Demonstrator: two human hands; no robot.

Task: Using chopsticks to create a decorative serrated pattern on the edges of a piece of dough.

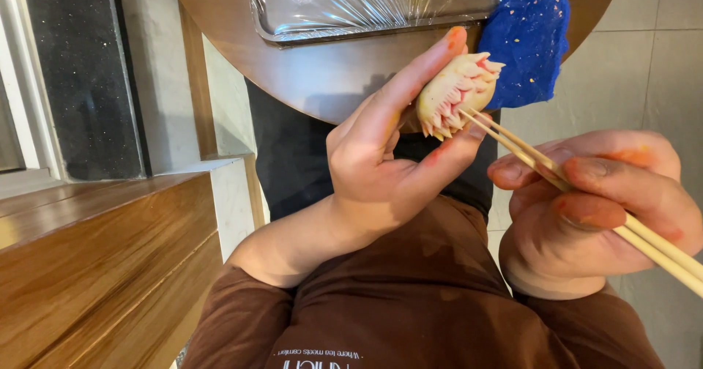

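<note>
My left hand [388, 160] holds a small pale dough piece [455, 91] between the fingertips and thumb. The dough is cream coloured with pink-red pinched ridges like petals. My right hand [593, 208] grips a pair of wooden chopsticks [556, 179]. Their tips touch the lower edge of the dough piece. Both hands have orange-red stains on the fingers. They hover over my lap, just in front of the round wooden table [307, 76].
A clear plastic tray covered with film [351, 6] lies on the table. A blue cloth [531, 39] with orange specks hangs over the table edge at the right. A wooden bench [95, 266] runs along the left. Tiled floor shows at the right.
</note>
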